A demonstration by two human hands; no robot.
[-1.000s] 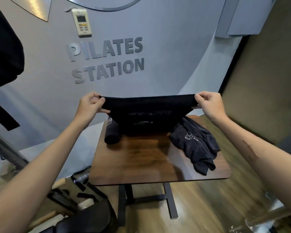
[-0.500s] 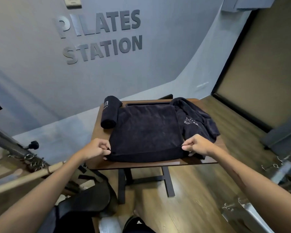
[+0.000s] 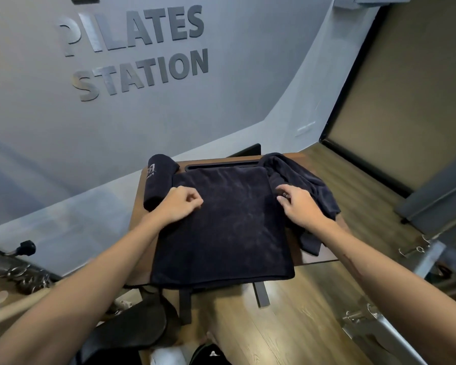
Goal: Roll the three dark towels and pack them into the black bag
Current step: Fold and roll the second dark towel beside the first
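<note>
From the head view, a flat, folded dark terry towel (image 3: 223, 227) covers most of the small brown wooden table (image 3: 137, 206) at frame centre. The left hand (image 3: 179, 205) rests on its left part, fingers loosely curled, pinching nothing. The right hand (image 3: 298, 204) lies at its right edge, fingers bent; whether they pinch cloth I cannot tell. A rolled dark towel (image 3: 157, 181) lies left, a crumpled dark towel (image 3: 300, 185) right. The black bag is not identifiable. Smoothing seems underway; rolling likely needs one edge tucked tightly.
</note>
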